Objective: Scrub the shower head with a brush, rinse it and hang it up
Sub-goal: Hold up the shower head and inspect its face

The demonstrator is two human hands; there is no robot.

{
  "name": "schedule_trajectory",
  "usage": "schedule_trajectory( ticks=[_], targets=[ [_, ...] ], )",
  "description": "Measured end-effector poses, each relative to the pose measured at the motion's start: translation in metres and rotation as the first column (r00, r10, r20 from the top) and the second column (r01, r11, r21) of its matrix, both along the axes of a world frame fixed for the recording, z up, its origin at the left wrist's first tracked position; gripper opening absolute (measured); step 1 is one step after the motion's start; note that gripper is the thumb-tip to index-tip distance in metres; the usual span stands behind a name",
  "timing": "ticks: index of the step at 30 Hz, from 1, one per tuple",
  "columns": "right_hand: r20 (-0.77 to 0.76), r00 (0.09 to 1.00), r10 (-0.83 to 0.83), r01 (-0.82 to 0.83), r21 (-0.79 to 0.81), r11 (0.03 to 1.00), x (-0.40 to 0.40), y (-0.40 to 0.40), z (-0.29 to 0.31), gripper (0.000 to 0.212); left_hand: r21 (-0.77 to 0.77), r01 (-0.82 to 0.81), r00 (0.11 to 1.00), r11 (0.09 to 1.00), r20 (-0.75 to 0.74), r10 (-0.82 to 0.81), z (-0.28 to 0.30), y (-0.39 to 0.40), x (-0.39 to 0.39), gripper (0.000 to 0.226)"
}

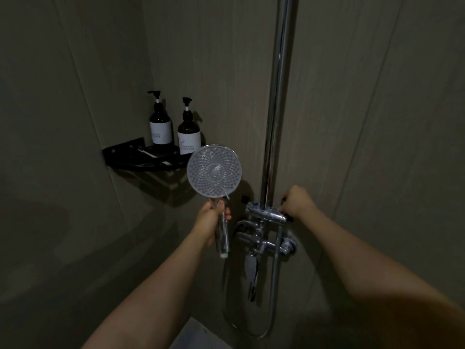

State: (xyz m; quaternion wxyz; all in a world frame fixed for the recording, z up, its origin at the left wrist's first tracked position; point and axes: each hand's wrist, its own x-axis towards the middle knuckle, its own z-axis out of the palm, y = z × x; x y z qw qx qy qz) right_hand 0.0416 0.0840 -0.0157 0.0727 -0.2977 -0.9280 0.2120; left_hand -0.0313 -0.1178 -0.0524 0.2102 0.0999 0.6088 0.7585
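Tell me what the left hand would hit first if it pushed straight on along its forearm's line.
Likely the black corner shelf or the wall just below it. The left hand, gripping the shower head by its handle, points up and away toward that corner; depth is unclear.

Dim shower stall, grey-beige tiled walls [377, 122] meeting in a corner. Black corner shelf [141, 159] carries two dark pump bottles [161, 127] with white labels. Chrome riser pipe [279, 96] runs vertically on right wall. Low light, soft shadows.
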Motion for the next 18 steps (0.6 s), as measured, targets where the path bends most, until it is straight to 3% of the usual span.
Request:
schedule_trajectory(
  ticks=[7, 14, 18],
  targets=[
    [-0.018, 0.997, -0.075, 0.076, 0.057, 0.995, -0.002, -0.007, -0.009, 0.019, -0.003, -0.019, 1.0, 1.0, 0.003, 0.019, -0.001, -0.001, 0.0, 0.017],
    [0.132, 0.986, 0.1, -0.11, 0.066, 0.992, 0.007, 0.008, -0.002, 0.028, -0.019, -0.029, 1.0, 0.999, 0.003, 0.029, -0.003, -0.005, -0.002, 0.017],
    [0.078, 0.994, 0.074, -0.075, 0.008, 0.997, 0.004, 0.004, -0.019, 0.025, -0.019, -0.031, 1.0, 0.999, -0.006, 0.03, -0.004, -0.008, -0.007, 0.013]
  ],
)
